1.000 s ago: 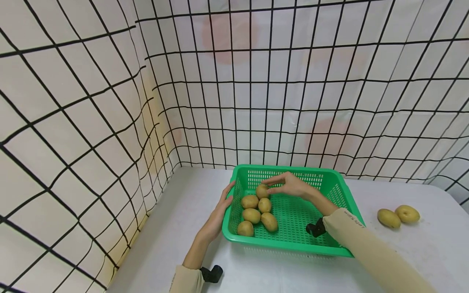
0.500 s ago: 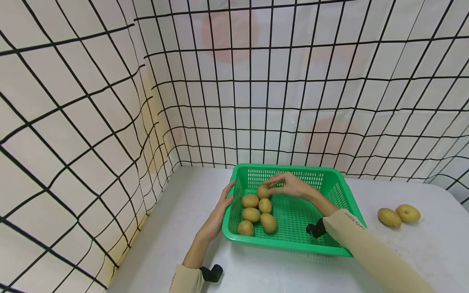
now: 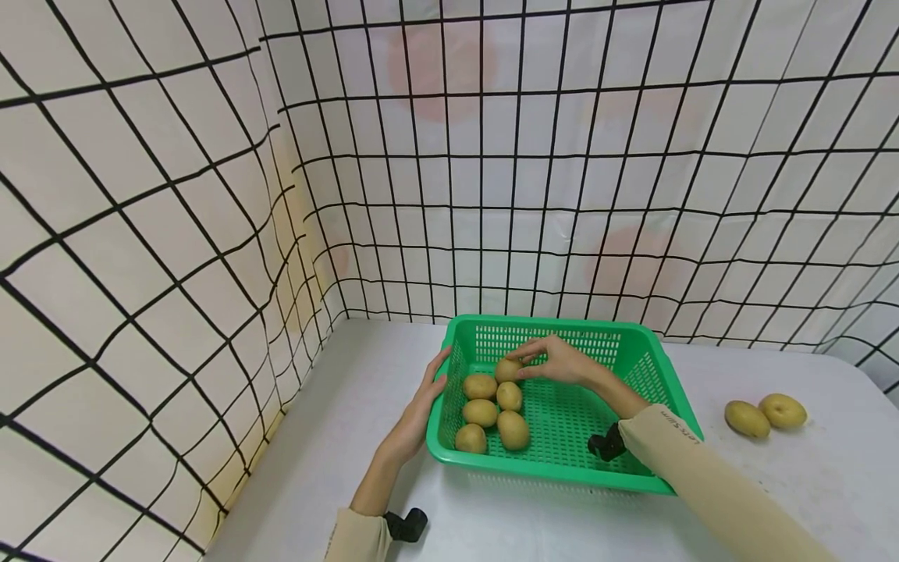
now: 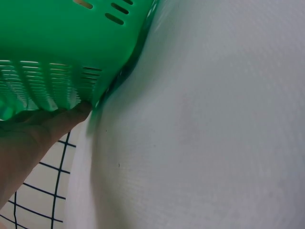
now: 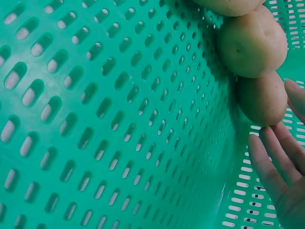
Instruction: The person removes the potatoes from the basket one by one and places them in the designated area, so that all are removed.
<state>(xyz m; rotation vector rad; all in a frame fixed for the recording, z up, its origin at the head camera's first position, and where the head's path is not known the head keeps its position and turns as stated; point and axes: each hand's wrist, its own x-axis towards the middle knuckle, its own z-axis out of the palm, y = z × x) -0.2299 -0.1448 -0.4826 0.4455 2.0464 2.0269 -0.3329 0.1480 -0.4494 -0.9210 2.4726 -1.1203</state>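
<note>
A green slotted plastic basket [image 3: 548, 468] stands on the white surface, with several potatoes grouped along its left half. My right hand [image 3: 562, 361] reaches inside and pinches the farthest potato [image 3: 507, 370] between thumb and fingertips. In the right wrist view that potato [image 5: 262, 99] has fingertips [image 5: 268, 131] on its far end and the thumb at its side; another potato [image 5: 252, 43] touches it. My left hand [image 3: 420, 407] lies along the basket's left side, fingers straight against it. The left wrist view has those fingers [image 4: 71, 114] at the slotted wall [image 4: 57, 43].
Two potatoes [image 3: 746, 419] lie together on the table [image 3: 794, 492] right of the basket. Black wire grid [image 3: 520, 179] over white sheeting rises behind the table and along its left. A small black device sits at each wrist.
My right hand and the far potato have shifted slightly right. The nearest potato of the right column has rolled slightly toward the front left. My left hand stays in place.
</note>
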